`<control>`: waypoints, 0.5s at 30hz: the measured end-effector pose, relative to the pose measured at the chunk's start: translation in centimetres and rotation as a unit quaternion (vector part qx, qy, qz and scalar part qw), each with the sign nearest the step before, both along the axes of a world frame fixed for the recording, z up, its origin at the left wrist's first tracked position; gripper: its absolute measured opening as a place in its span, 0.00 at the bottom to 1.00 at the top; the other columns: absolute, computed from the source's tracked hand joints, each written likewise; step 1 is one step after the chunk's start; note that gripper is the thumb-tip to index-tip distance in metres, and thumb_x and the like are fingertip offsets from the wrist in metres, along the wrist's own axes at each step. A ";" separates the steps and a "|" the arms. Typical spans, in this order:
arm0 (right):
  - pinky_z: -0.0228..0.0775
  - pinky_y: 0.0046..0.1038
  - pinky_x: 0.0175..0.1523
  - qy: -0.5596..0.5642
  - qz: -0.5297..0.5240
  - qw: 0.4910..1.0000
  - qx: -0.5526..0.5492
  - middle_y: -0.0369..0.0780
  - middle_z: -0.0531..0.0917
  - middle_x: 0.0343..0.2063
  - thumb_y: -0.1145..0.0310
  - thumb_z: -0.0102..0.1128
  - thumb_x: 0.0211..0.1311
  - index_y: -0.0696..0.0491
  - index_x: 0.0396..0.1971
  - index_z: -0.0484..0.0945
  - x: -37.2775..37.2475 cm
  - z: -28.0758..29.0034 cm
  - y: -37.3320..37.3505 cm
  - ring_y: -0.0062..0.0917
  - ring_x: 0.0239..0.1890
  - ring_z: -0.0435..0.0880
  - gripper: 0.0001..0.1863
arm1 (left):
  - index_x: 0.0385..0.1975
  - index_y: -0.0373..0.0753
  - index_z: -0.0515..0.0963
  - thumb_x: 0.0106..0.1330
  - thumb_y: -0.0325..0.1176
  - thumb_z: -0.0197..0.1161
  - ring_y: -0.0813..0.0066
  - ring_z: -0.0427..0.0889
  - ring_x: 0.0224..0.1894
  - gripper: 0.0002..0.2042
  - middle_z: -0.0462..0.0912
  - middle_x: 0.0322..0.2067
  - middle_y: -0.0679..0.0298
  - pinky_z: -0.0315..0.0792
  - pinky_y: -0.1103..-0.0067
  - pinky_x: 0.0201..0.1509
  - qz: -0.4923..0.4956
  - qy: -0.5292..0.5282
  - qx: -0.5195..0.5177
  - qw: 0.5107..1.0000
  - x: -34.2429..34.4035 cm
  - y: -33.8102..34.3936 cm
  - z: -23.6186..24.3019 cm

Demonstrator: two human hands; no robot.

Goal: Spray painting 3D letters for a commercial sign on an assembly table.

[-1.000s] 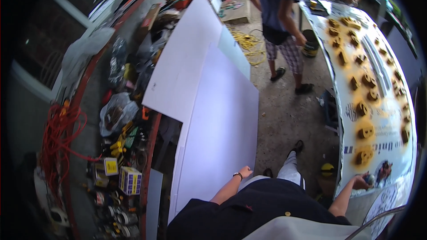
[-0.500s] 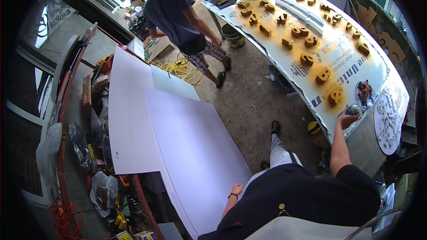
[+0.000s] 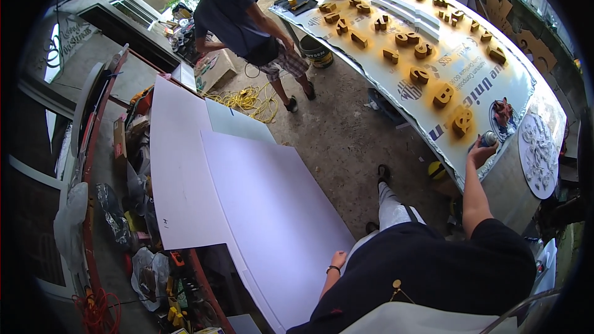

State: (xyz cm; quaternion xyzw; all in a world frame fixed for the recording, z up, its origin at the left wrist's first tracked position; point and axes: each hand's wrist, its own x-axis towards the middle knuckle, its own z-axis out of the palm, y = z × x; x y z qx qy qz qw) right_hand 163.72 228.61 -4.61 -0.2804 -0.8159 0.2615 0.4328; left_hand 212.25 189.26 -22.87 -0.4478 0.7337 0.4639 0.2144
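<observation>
My right hand [image 3: 480, 152] is wrapped around a spray can [image 3: 489, 139] at the near edge of the board-topped table [image 3: 458, 148]. A crumpled reddish-brown rag [image 3: 503, 111] lies just beyond the can. Gold-painted cut-out letters stand in rows on the board, ringed by orange overspray. Closest to the can is an ampersand [image 3: 461, 122], with a letter B [image 3: 443, 95] past it. My left hand [image 3: 338, 260], a dark band at its wrist, hangs low by my side over the edge of a large white sheet [image 3: 272, 210]. Its fingers are curled, with nothing visible in them.
A white oval panel [image 3: 537, 154] with raised shapes sits at the table's right end. Long white strips [image 3: 405, 15] lie among the letters. Another person [image 3: 238, 25] stands beyond the white sheets, near a yellow cord [image 3: 247, 104] and a black bucket [image 3: 317, 52]. Cluttered tools line the left.
The whole view has shifted slightly. My right hand keeps hold of the spray can, which shows a little more clearly above the fingers. The letters have not moved on the board.
</observation>
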 end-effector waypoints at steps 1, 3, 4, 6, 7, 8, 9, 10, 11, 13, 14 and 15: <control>0.61 0.35 0.53 0.003 -0.003 1.000 0.016 0.50 0.66 0.47 0.58 0.63 0.47 0.58 0.54 0.53 0.0 -0.2 -0.1 0.41 0.50 0.67 0.38 | 0.43 0.31 0.71 0.54 0.42 0.55 0.61 0.76 0.42 0.22 0.77 0.38 0.49 0.68 0.73 0.47 -0.015 -0.003 -0.012 1.000 0.3 0.1 -0.4; 0.60 0.34 0.53 -0.002 0.002 1.000 0.011 0.50 0.65 0.48 0.59 0.63 0.47 0.58 0.54 0.53 0.0 0.0 0.0 0.41 0.50 0.67 0.38 | 0.43 0.31 0.71 0.55 0.43 0.54 0.60 0.74 0.45 0.22 0.76 0.40 0.49 0.66 0.73 0.50 -0.020 -0.014 0.005 1.000 0.2 0.2 -0.9; 0.60 0.34 0.53 -0.007 0.005 1.000 0.005 0.50 0.65 0.48 0.59 0.63 0.47 0.58 0.54 0.53 0.2 0.1 0.2 0.41 0.50 0.67 0.38 | 0.43 0.31 0.71 0.55 0.43 0.54 0.59 0.72 0.48 0.22 0.75 0.42 0.49 0.64 0.73 0.52 -0.026 -0.025 0.020 0.999 0.2 0.3 -0.9; 0.60 0.34 0.53 -0.004 0.007 1.000 0.002 0.50 0.65 0.48 0.60 0.63 0.47 0.58 0.54 0.53 0.3 0.1 0.3 0.41 0.51 0.66 0.38 | 0.43 0.32 0.71 0.55 0.43 0.54 0.59 0.72 0.48 0.22 0.75 0.42 0.49 0.64 0.73 0.52 -0.026 -0.030 0.026 0.999 0.5 0.5 -1.0; 0.60 0.34 0.54 0.000 0.013 1.000 -0.003 0.50 0.64 0.49 0.61 0.63 0.47 0.58 0.54 0.53 0.3 0.2 0.2 0.41 0.51 0.66 0.38 | 0.43 0.32 0.71 0.55 0.43 0.54 0.59 0.72 0.48 0.22 0.74 0.43 0.49 0.64 0.73 0.52 -0.024 -0.032 0.030 0.999 0.6 0.5 -1.2; 0.60 0.34 0.54 0.001 0.011 1.000 -0.004 0.50 0.64 0.49 0.61 0.63 0.47 0.58 0.54 0.53 0.4 0.3 0.1 0.41 0.51 0.66 0.38 | 0.43 0.32 0.71 0.55 0.43 0.54 0.59 0.72 0.48 0.22 0.74 0.43 0.49 0.64 0.73 0.52 -0.026 -0.032 0.029 0.999 0.8 0.3 -1.4; 0.59 0.34 0.54 0.002 0.016 1.000 -0.002 0.50 0.64 0.49 0.61 0.63 0.47 0.58 0.54 0.53 0.4 0.3 0.0 0.41 0.51 0.66 0.38 | 0.43 0.32 0.71 0.55 0.43 0.54 0.59 0.72 0.48 0.22 0.74 0.43 0.49 0.64 0.73 0.52 -0.023 -0.036 0.035 0.998 1.0 0.3 -1.5; 0.59 0.34 0.54 0.003 0.021 1.000 0.000 0.50 0.64 0.49 0.61 0.63 0.47 0.58 0.54 0.53 0.4 0.3 -0.1 0.41 0.51 0.66 0.37 | 0.43 0.32 0.71 0.55 0.43 0.54 0.59 0.72 0.48 0.22 0.74 0.43 0.49 0.64 0.73 0.52 -0.019 -0.040 0.041 0.998 1.1 0.2 -1.6; 0.59 0.34 0.54 0.004 0.021 1.000 -0.001 0.50 0.64 0.49 0.61 0.63 0.47 0.58 0.54 0.53 0.5 0.5 -0.3 0.41 0.51 0.66 0.37 | 0.43 0.32 0.71 0.55 0.43 0.54 0.59 0.72 0.48 0.22 0.74 0.43 0.49 0.64 0.73 0.52 -0.020 -0.040 0.041 0.998 1.1 0.1 -1.8; 0.59 0.34 0.54 0.006 0.022 1.000 -0.012 0.50 0.64 0.48 0.61 0.63 0.47 0.58 0.54 0.52 0.7 0.6 -0.2 0.42 0.51 0.66 0.37 | 0.43 0.32 0.71 0.55 0.43 0.54 0.59 0.72 0.48 0.22 0.74 0.43 0.49 0.64 0.73 0.52 -0.026 -0.040 0.027 0.998 0.7 0.1 -1.4; 0.59 0.34 0.54 0.006 0.020 1.000 -0.012 0.50 0.64 0.48 0.61 0.63 0.47 0.58 0.54 0.52 0.7 0.5 -0.1 0.42 0.51 0.66 0.37 | 0.43 0.32 0.71 0.55 0.43 0.54 0.59 0.72 0.48 0.22 0.74 0.43 0.49 0.64 0.73 0.52 -0.028 -0.040 0.027 0.998 0.4 0.1 -1.3; 0.59 0.34 0.54 0.004 0.020 1.000 -0.008 0.50 0.64 0.48 0.62 0.63 0.47 0.58 0.54 0.52 0.7 0.4 0.1 0.42 0.51 0.66 0.37 | 0.43 0.32 0.71 0.55 0.43 0.54 0.59 0.72 0.48 0.22 0.74 0.43 0.49 0.65 0.73 0.52 -0.030 -0.038 0.022 0.999 0.3 0.1 -1.2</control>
